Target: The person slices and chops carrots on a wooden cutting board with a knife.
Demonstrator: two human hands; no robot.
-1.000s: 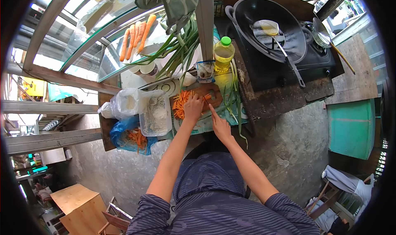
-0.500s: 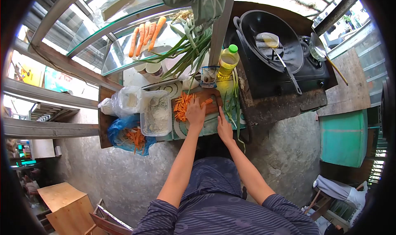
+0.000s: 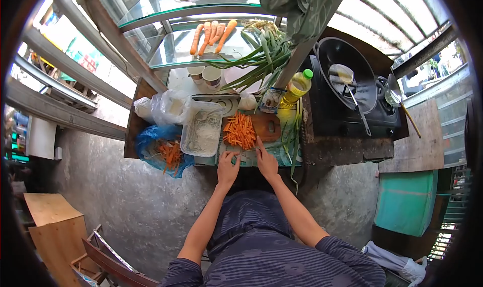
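Observation:
Orange carrot strips (image 3: 239, 131) lie heaped on the left part of a brown cutting board (image 3: 260, 121), which has a dark slot at its right end. Near the front edge of the table, my left hand (image 3: 228, 168) has its fingers bent and slightly apart, with nothing visible in them. My right hand (image 3: 266, 162) points its index finger up to the board's front edge, beside the strips; I make out nothing in it. A plastic tub (image 3: 202, 133) with whitish powder stands left of the board. Green onion leaves (image 3: 290, 136) hang at its right.
Whole carrots (image 3: 215, 35) and a bunch of green onions (image 3: 266, 48) rest on glass behind. An oil bottle (image 3: 297, 89) stands beside the stove (image 3: 385, 118), which bears a wok (image 3: 365, 68). Carrot scraps sit in a blue bag (image 3: 148, 148) at the left.
Both hands have drawn back toward my body; the left has come off the carrot strips. The strips are now in a tighter heap. The view has shifted.

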